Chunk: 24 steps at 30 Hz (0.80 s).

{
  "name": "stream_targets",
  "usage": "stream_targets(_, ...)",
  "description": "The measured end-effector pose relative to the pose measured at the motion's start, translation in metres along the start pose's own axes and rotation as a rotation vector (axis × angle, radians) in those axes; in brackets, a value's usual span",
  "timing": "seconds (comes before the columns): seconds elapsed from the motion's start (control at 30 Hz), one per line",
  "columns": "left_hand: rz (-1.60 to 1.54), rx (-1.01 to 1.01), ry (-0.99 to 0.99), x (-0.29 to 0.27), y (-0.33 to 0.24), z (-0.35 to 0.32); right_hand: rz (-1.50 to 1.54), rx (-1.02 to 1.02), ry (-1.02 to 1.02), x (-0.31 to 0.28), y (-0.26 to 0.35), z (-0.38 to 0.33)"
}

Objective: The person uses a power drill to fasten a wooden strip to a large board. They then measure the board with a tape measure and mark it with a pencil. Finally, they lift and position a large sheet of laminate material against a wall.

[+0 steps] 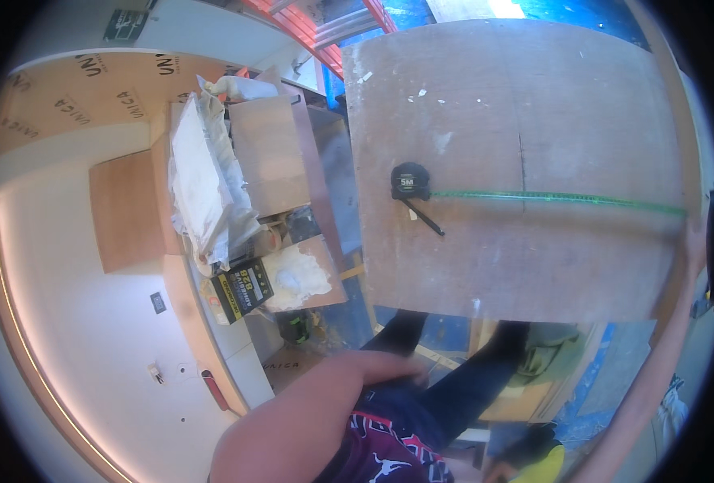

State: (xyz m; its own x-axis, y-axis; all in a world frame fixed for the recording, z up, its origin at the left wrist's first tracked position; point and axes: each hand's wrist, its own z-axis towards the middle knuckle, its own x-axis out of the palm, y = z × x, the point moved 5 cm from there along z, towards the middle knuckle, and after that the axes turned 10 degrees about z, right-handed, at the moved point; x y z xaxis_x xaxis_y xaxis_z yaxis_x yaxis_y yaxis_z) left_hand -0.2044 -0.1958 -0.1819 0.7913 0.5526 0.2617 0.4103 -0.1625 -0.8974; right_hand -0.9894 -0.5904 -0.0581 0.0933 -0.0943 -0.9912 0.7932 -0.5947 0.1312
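Note:
A large plywood sheet (469,266) lies before me, with a dark line running across it. On it rests a black tape measure (410,180), its green blade (566,197) pulled out to the right edge. My right hand (694,245) is at that edge, closed on the blade's end; its fingers are blurred. A shadow shows under the blade there. Beside the tape case lies a slim black stick (424,217), perhaps a pen or a strap. My left hand (414,371) is low by my thigh, away from the sheet, blurred, its fingers not clear.
A cluttered worktop stands at the left, with a white crumpled bag (204,181), cardboard (268,153), a black and yellow adhesive box (242,290) and a board smeared with white paste (300,278). Behind the sheet is an orange ladder (312,28). Green cloth (546,350) hangs below its near edge.

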Motion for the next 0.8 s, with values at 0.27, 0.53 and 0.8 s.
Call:
stream_targets(0.27, -0.179, -0.060, -0.154, 0.025, 0.008, 0.035, -0.103, 0.030, -0.025, -0.034, 0.024, -0.005)
stream_targets(0.53, -0.292, -0.247, -0.406, 0.044, 0.001, 0.017, -0.161, 0.089, -0.020, -0.043, 0.057, -0.022)
stream_targets(0.8, -0.211, 0.183, -0.005, 0.050, 0.044, 0.040, -0.137, 0.110, 0.007, -0.040, 0.069, -0.032)
